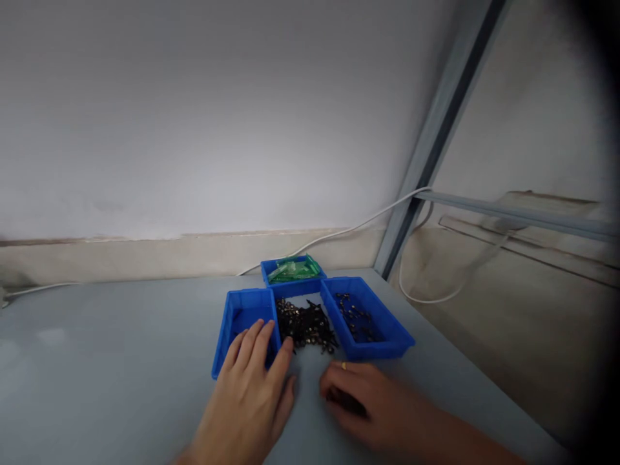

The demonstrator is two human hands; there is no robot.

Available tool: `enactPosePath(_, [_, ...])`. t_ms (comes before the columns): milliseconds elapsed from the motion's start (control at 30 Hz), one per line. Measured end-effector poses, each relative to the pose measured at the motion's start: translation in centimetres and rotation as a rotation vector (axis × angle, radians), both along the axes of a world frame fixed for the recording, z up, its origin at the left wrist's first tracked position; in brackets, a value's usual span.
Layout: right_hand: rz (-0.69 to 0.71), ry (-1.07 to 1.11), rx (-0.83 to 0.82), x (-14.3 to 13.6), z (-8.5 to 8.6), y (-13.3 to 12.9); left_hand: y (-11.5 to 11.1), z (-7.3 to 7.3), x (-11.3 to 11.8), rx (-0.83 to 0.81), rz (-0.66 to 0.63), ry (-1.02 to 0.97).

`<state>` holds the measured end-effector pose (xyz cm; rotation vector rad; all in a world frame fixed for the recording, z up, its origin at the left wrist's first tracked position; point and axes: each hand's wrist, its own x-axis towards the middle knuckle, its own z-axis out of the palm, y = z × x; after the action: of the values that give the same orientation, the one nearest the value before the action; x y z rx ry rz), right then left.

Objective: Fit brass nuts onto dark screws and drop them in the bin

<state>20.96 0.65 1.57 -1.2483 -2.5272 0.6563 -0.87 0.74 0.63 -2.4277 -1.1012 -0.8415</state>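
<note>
My left hand [254, 381] lies over the near part of the left blue bin [246, 298], back up, with fingers stretched out and nothing seen in them. That bin's near contents are hidden beneath it. A heap of small dark metal parts [307, 326] is spread on the table just right of my left fingertips. My right hand [361, 400], wearing a yellow ring, is curled in front of the right blue bin [382, 352]. Its fingers are closed around a dark cluster of what look like similar small parts, partly hidden and blurred. Scattered small metal pieces lie in the right bin.
At the back, a smaller blue bin [295, 289] holds green plastic packets [293, 270]. The grey table [121, 368] meets a wall [194, 129] behind. A white cable [339, 232] runs along the wall to a metal frame post [411, 181] on the right.
</note>
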Motion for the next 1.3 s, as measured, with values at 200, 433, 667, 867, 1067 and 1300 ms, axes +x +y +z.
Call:
enactPosePath(200, [-0.007, -0.015, -0.013, -0.29, 0.6, -0.12, 0.13, -0.92, -0.03, -0.063, 0.001, 0.02])
enactPosePath(433, [-0.005, -0.037, -0.002, -0.5, 0.59, -0.23, 0.04, -0.34, -0.09, -0.108, -0.053, 0.033])
enactPosePath(667, [0.001, -0.065, -0.022, -0.67, 0.68, -0.35, 0.13, -0.55, -0.27, -0.155, -0.012, 0.168])
enactPosePath(867, [0.014, -0.071, -0.018, -0.7, 0.14, -0.28, 0.32, -0.22, -0.34, -0.137, -0.022, 0.234])
enactPosePath(1067, [0.016, -0.076, -0.008, -0.91, 0.05, -0.2, 0.48, -0.23, -0.27, -0.131, -0.03, 0.246])
enactPosePath(1300, [0.014, -0.063, -0.013, -1.02, 0.01, -0.33, 0.72, -0.32, -0.28, -0.106, -0.053, 0.247])
